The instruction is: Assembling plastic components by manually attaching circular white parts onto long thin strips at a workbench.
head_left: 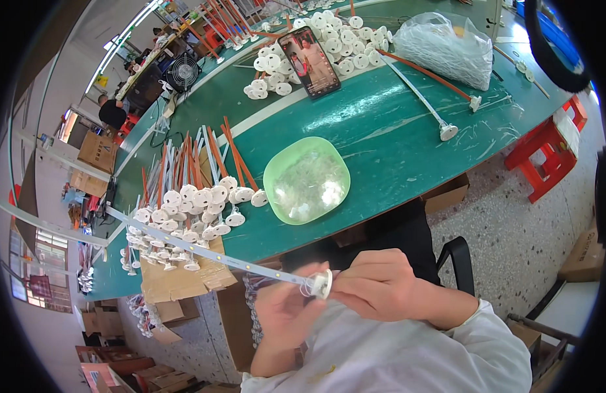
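Strip: a long, thin white light strip with small yellow spots (211, 254) is running from the hands up and leftward, passing over the table's near edge and over the pile of capped tubes.
End cap: a small round white plastic cap (322, 283) is sitting on the near end of the strip, low in the view, just off the table and close to the person's chest.
Right hand: the right hand (381, 285) is curling its fingers and pinching the end cap from the right.
Left hand: the left hand (286, 311) is closing loosely round the strip just beside the cap, with thin wires showing between its fingers.
Bowl: a shallow translucent green plastic bowl (307, 181) is resting on the green table (381, 131), holding small clear pieces.
Pile: finished tubes with white round caps and orange or white bodies (191, 203) are lying heaped left of the bowl.
Phone: a smartphone with a lit screen (309, 62) is leaning among loose white caps (345, 46) farther back.
Bag: a clear plastic bag of white parts (443, 49) is lying at the table's far right.
Stool: a red plastic stool (545, 157) is standing on the speckled floor beside the table.
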